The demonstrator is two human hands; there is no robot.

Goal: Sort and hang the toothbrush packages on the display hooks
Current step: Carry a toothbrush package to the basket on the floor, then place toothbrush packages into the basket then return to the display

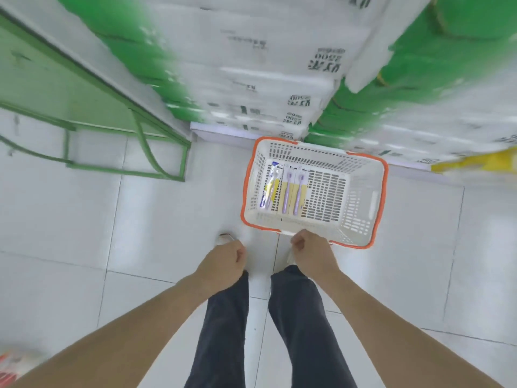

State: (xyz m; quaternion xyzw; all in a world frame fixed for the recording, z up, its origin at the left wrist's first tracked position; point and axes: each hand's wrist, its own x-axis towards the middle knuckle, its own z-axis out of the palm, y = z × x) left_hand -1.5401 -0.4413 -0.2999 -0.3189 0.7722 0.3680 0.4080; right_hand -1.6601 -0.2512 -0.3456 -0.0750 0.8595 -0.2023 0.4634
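Three toothbrush packages (285,189) in one basket (361,203), left hand (225,259) fisted empty, right hand (310,252) curled, grip unclear

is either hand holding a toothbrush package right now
No, both the left hand and right hand are empty fists, and the toothbrush packages lie in the basket.

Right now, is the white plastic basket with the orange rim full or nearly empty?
Nearly empty: the white plastic basket holds only a few toothbrush packages at one end; bare mesh elsewhere.
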